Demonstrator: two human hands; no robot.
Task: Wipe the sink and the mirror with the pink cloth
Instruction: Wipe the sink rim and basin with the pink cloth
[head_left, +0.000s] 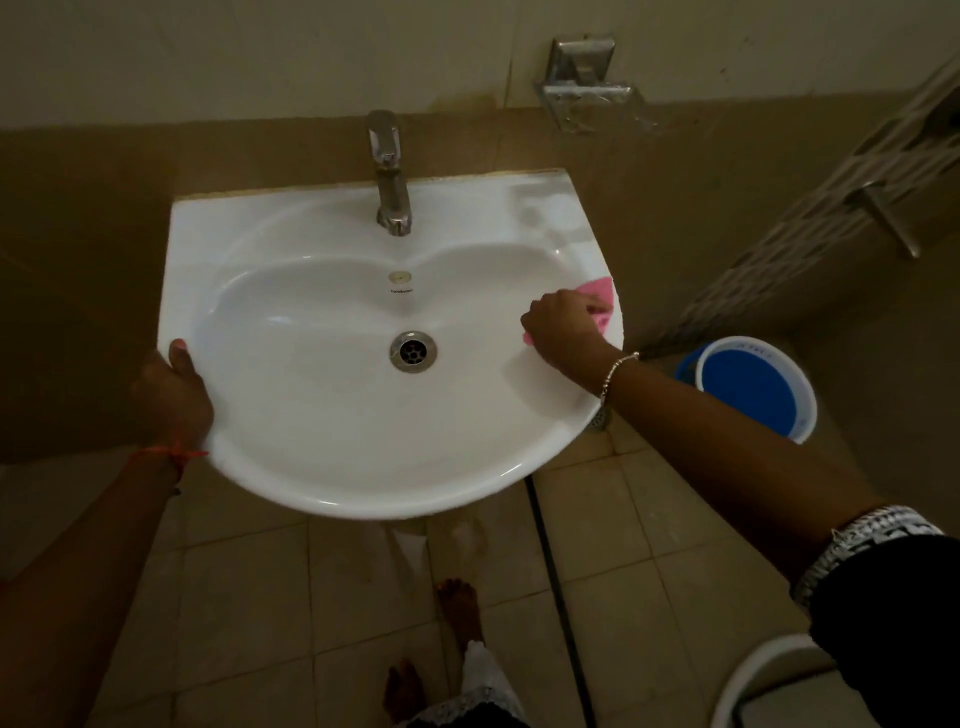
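Observation:
A white wall-mounted sink (322, 415) fills the middle of the view, with a chrome tap (389, 176) at its back and a round metal drain (413, 352) in the bowl. My right hand (563, 330) presses the pink cloth (600, 299) onto the sink's right rim, and most of the cloth is hidden under the hand. My left hand (174, 392) grips the sink's left edge, thumb on top of the rim. No mirror is in view.
A metal soap dish (589, 96) hangs on the wall above the sink's right corner. A blue bucket (753, 389) stands on the tiled floor to the right. A white curved rim (748, 675) shows at bottom right. My bare feet are below the sink.

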